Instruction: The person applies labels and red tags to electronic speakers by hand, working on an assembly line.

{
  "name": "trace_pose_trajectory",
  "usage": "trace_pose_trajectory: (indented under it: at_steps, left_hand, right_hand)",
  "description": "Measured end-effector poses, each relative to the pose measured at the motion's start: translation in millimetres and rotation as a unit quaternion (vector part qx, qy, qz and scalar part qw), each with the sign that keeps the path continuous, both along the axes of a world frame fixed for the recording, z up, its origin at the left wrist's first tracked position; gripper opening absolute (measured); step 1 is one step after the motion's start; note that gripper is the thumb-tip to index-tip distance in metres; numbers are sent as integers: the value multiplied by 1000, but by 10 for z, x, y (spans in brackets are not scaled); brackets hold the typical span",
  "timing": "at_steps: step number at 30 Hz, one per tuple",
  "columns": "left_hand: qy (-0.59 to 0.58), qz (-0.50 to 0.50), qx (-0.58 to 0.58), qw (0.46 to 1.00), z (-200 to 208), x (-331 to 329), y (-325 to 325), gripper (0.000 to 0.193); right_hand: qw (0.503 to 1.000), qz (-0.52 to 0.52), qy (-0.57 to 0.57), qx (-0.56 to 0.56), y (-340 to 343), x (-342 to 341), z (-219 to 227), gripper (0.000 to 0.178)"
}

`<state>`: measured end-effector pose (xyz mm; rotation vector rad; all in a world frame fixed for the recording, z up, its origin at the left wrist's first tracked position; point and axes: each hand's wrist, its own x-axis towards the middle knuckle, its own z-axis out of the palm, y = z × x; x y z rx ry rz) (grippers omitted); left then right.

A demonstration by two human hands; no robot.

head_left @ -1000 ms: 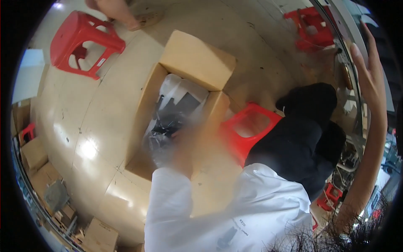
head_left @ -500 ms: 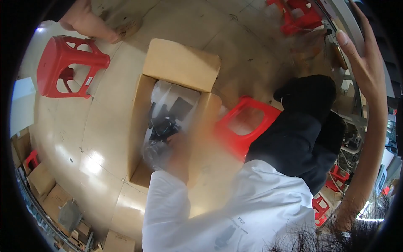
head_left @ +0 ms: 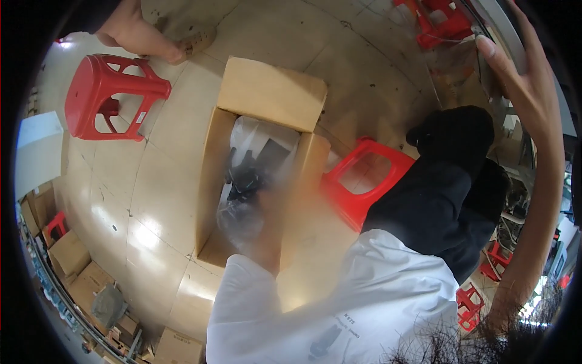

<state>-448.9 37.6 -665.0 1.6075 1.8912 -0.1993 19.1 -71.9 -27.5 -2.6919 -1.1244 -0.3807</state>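
An open cardboard box [head_left: 208, 176] stands on the floor, lined with clear plastic [head_left: 247, 130]. Several black parts [head_left: 247, 179] lie in it, their kind not clear. My left hand [head_left: 270, 221] reaches into the box beside these parts; it is blurred and its fingers are hidden. Below the parts, a crumpled clear plastic bag [head_left: 238, 223] lies next to that hand. My right hand [head_left: 526, 82] is raised at the far right, fingers stretched out and thumb apart, against the pale edge of a table or frame [head_left: 508, 30].
Red plastic stools stand left of the box [head_left: 91, 100] and right of it [head_left: 397, 161], the latter beside my black-trousered leg [head_left: 424, 194]. Another person's leg [head_left: 136, 36] is at the upper left. Cardboard boxes [head_left: 91, 288] crowd the lower left.
The view has shifted slightly, so the box and stools sit a little further right. My left hand stays inside the box and my right hand stays at the edge.
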Motion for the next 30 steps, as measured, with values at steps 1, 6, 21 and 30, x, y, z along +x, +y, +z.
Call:
trace_pose_trajectory:
  at_steps: [1,6,21,30]
  left_hand:
    - [31,49,48,997,-176,-89,79,90]
    - [126,56,-20,990,38,549,-214,111]
    - [286,-257,-147,911,322,38,-141,120]
    - [1,94,-32,995,160,775,-576,113]
  right_hand:
    - [1000,4,0,6,21,-14,5,98]
    - [999,-29,-9,-42,-95,13,-162,100]
    - [998,-24,-24,-44,-90,-117,142,103]
    - [997,-31,-27,-67,-227,42,83,105]
